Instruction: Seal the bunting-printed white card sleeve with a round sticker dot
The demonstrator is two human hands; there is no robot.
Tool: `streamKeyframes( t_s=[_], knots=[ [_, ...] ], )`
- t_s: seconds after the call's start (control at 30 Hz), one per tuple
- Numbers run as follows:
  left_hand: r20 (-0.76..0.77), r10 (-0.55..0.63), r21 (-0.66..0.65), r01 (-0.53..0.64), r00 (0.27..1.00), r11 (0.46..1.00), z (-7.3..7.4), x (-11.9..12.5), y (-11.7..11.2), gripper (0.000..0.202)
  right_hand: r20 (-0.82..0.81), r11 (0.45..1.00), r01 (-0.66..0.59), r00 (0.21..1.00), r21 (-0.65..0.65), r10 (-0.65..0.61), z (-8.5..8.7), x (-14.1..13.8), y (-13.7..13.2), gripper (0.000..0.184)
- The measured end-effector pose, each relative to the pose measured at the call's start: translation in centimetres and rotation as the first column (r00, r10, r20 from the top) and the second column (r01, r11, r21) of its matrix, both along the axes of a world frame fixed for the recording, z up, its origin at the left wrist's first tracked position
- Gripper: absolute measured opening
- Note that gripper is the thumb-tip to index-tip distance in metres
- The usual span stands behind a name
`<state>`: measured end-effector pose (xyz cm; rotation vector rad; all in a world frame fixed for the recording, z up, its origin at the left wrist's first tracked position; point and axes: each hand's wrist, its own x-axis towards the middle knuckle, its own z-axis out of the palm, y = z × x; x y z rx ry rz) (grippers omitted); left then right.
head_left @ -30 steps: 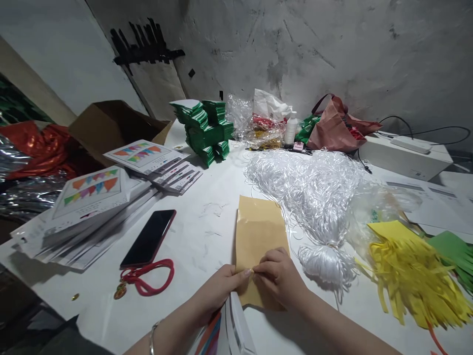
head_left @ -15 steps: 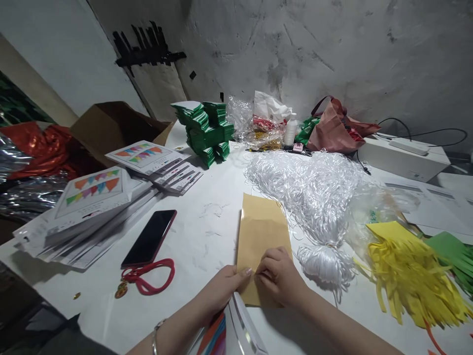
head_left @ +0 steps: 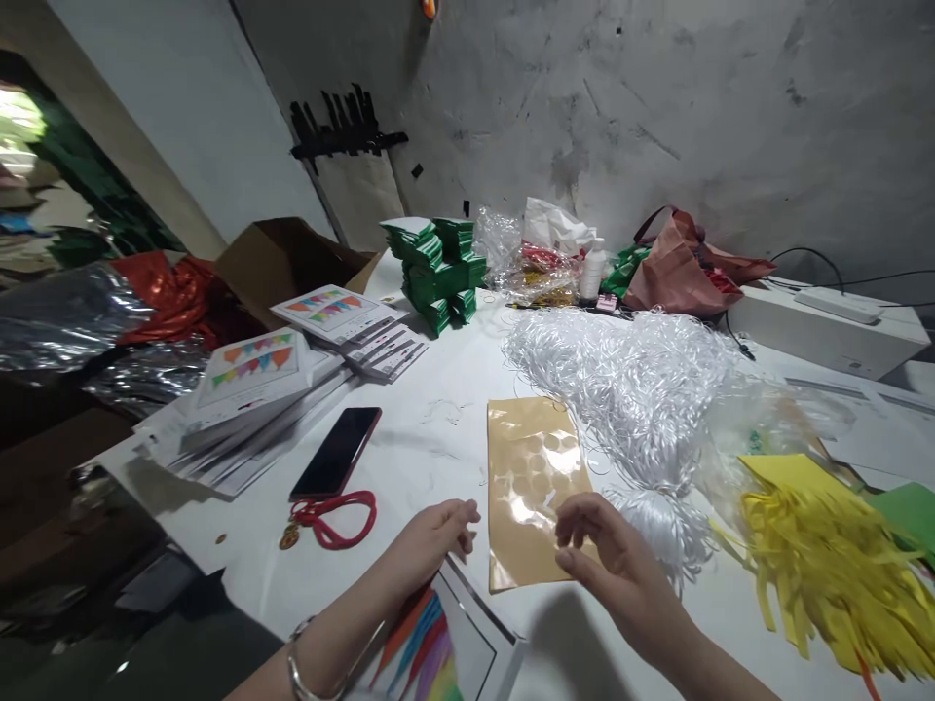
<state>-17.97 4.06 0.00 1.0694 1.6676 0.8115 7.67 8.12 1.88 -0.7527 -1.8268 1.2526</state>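
Observation:
A tan sheet (head_left: 537,487) with glossy round clear stickers lies flat on the white table between my hands. My right hand (head_left: 620,565) hovers over its lower right side, fingers bent and the thumb a little apart from them. To the left of the sheet, my left hand (head_left: 438,535) has its fingers curled in towards the thumb; whatever may be in them is hidden. Under and in front of the left wrist is a white printed packet (head_left: 467,647) with a picture of coloured pennants. A bracelet (head_left: 296,662) circles the left wrist.
A phone (head_left: 336,453) with a red cord (head_left: 343,521) lies left, before stacked printed packets (head_left: 248,389). Green bundles (head_left: 438,273) stand behind. A heap of white string (head_left: 620,380) and yellow fringed pieces (head_left: 825,555) lie right. Farther back are a bottle (head_left: 591,273) and pink bag (head_left: 672,268).
Both hands have come off the tan sheet and moved apart. Its round stickers now show, where it looked plain before. The packet's pennant picture has turned into view. The camera has swung left.

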Motion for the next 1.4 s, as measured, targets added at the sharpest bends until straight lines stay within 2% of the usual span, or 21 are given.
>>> streamKeyframes(
  t_s=[0.03,0.1,0.17,0.23,0.3,0.4,0.5,0.57,0.67,0.73,0.8,0.9,0.97,1.1,1.4],
  knots=[
    [-0.055,0.027,0.025,-0.026,0.998,0.999,0.8,-0.5,-0.3,0.055,-0.025,1.0,-0.025,0.999,0.007,0.026,0.3,-0.2,-0.9,0.028],
    [-0.167,0.083,0.093,-0.068,0.983,0.993,3.0,-1.0,-1.1,0.053,-0.049,0.991,-0.078,0.995,0.108,0.084,0.5,-1.1,-2.7,0.056],
    [-0.251,0.128,0.163,-0.089,0.959,0.983,5.6,-0.7,-2.2,0.053,-0.056,0.97,-0.094,0.992,0.224,0.109,0.3,-2.3,-4.2,0.075],
    [-0.3,0.157,0.228,-0.089,0.941,0.97,8.1,0.3,-3.5,0.051,-0.069,0.951,-0.063,0.994,0.301,0.088,0.0,-3.2,-5.2,0.079],
    [-0.327,0.181,0.306,-0.078,0.928,0.949,9.9,1.8,-5.1,0.048,-0.105,0.946,-0.036,0.992,0.323,0.074,-0.1,-3.3,-5.6,0.076],
    [-0.283,0.102,0.433,0.032,0.953,0.901,11.4,4.0,-7.6,0.041,-0.185,0.948,-0.042,0.977,0.315,0.105,0.3,-1.7,-5.5,0.071],
    [-0.259,-0.105,0.466,0.219,0.96,0.857,11.5,6.0,-9.7,0.024,-0.199,0.941,-0.082,0.968,0.328,0.154,1.6,1.3,-5.5,0.071],
    [-0.272,-0.168,0.505,0.29,0.947,0.813,11.2,7.4,-10.5,0.014,-0.164,0.928,-0.083,0.975,0.364,0.151,2.7,3.5,-5.6,0.064],
    [-0.223,-0.196,0.607,0.293,0.955,0.739,10.5,9.5,-10.9,0.018,-0.117,0.871,0.082,0.993,0.484,-0.028,4.7,6.6,-5.9,0.031],
    [-0.187,-0.213,0.622,0.284,0.959,0.73,10.0,10.8,-10.8,0.017,-0.121,0.832,0.151,0.987,0.534,-0.102,6.0,8.3,-6.3,0.017],
    [-0.178,-0.23,0.609,0.291,0.957,0.738,9.3,12.0,-10.6,0.016,-0.097,0.856,0.065,0.995,0.513,-0.017,7.2,9.8,-6.8,0.017],
    [-0.178,-0.267,0.586,0.32,0.947,0.744,8.6,13.2,-10.0,0.019,0.009,0.915,-0.155,0.986,0.373,0.164,8.3,11.1,-7.6,0.011],
    [-0.174,-0.294,0.574,0.339,0.94,0.745,8.3,13.8,-9.6,0.02,0.074,0.946,-0.187,0.982,0.264,0.173,8.4,11.4,-7.9,0.011],
    [-0.175,-0.329,0.567,0.368,0.928,0.737,8.3,14.7,-9.0,0.022,0.152,0.983,-0.116,0.984,0.139,0.094,7.8,11.4,-7.6,0.014],
    [-0.204,-0.356,0.537,0.408,0.912,0.738,7.7,15.4,-8.8,0.017,0.204,0.978,-0.078,0.978,0.196,0.038,6.8,11.3,-7.5,0.026]
  ],
)
